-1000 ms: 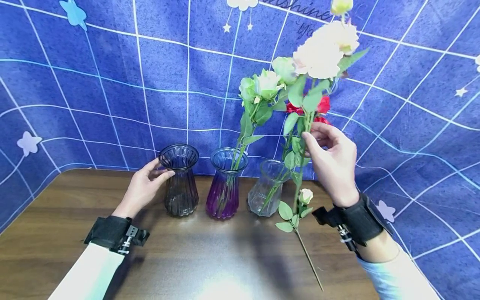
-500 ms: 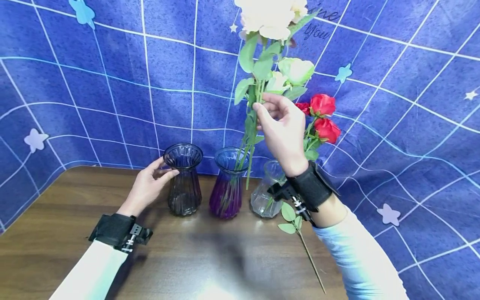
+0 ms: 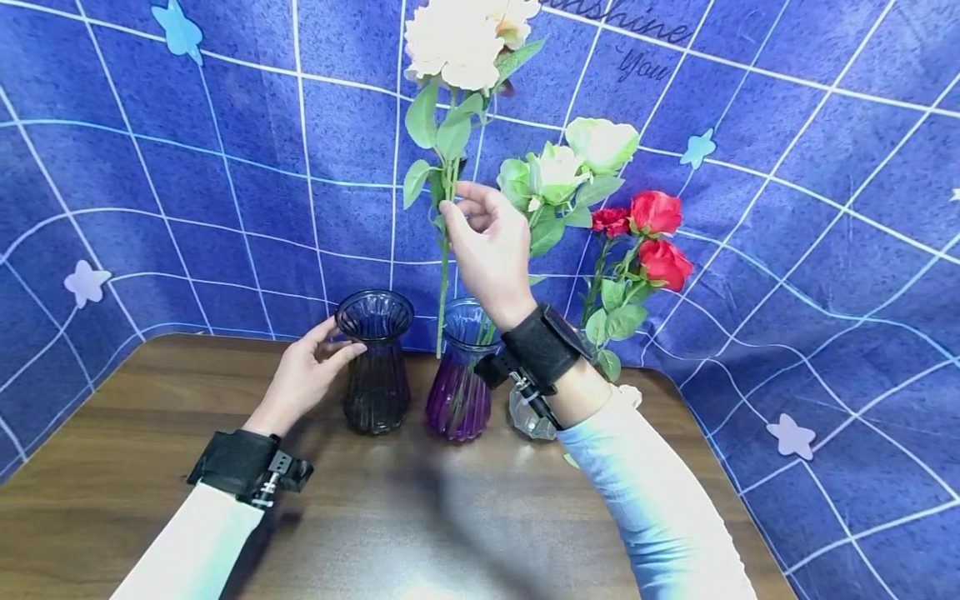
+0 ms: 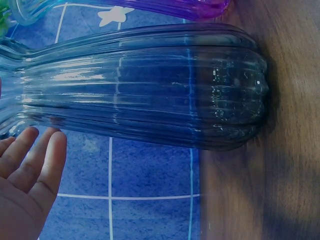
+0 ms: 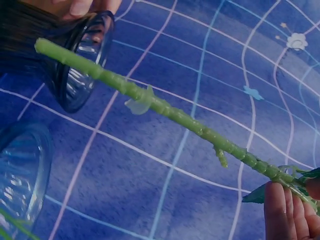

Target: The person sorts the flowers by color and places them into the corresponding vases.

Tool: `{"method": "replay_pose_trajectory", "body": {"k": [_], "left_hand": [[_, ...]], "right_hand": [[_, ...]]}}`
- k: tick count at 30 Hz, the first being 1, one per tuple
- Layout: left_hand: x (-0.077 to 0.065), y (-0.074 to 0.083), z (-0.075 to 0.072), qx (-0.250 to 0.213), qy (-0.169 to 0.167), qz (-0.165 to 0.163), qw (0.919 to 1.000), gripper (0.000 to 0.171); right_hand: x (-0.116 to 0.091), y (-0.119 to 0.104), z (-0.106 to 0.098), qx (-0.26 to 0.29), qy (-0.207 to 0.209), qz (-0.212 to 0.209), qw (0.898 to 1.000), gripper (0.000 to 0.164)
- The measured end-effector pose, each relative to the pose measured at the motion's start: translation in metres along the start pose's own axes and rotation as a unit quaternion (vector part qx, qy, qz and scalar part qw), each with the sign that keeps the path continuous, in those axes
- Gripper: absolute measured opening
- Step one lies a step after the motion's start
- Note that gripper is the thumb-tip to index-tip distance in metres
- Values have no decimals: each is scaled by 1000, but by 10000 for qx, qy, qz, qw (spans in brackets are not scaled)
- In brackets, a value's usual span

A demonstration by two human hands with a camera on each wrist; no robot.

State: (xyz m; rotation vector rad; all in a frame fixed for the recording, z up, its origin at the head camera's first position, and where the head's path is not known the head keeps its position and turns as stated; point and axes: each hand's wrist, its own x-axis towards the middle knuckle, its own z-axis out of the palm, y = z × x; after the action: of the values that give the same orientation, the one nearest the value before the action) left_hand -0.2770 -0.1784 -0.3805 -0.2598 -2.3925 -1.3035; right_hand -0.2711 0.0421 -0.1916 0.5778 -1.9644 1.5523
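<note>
My left hand (image 3: 303, 375) holds the neck of a dark grey ribbed glass vase (image 3: 377, 387), thumb in front and fingers at its left side. The vase stands upright on the table and has no flower in it. My right hand (image 3: 491, 250) pinches the green stem of a pale pink artificial flower (image 3: 453, 46), raised upright above the vases. Its cut stem end hangs apart from any vase, between the grey vase and a blue-purple vase (image 3: 459, 408). In the right wrist view the bare stem (image 5: 175, 115) slants across, its end in front of the grey vase's mouth (image 5: 85, 60).
White-green roses (image 3: 558, 171) stand in the blue-purple vase. Red roses (image 3: 660, 242) rise above a clear vase (image 3: 531, 417), mostly hidden by my right forearm. A small white rose (image 3: 630, 395) lies behind the forearm. A blue patterned cloth (image 3: 225, 167) hangs behind the wooden table (image 3: 360, 517).
My right hand has carried the pale pink flower leftward, past the clear and blue-purple vases. The left hand stays on the grey vase. The view has shifted slightly.
</note>
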Motion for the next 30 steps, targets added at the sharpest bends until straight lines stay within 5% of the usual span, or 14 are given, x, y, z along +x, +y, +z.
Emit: {"method": "replay_pose_trajectory", "body": {"k": [13,30], "left_hand": [[1,-1,0,21,-10,3,10000,53],[0,0,-2,-29,-89,-20,10000,52]], "right_hand": [[2,18,15,-509,-77,77,9986,25],[13,18,35,-318,213,-245,9990,27]]}}
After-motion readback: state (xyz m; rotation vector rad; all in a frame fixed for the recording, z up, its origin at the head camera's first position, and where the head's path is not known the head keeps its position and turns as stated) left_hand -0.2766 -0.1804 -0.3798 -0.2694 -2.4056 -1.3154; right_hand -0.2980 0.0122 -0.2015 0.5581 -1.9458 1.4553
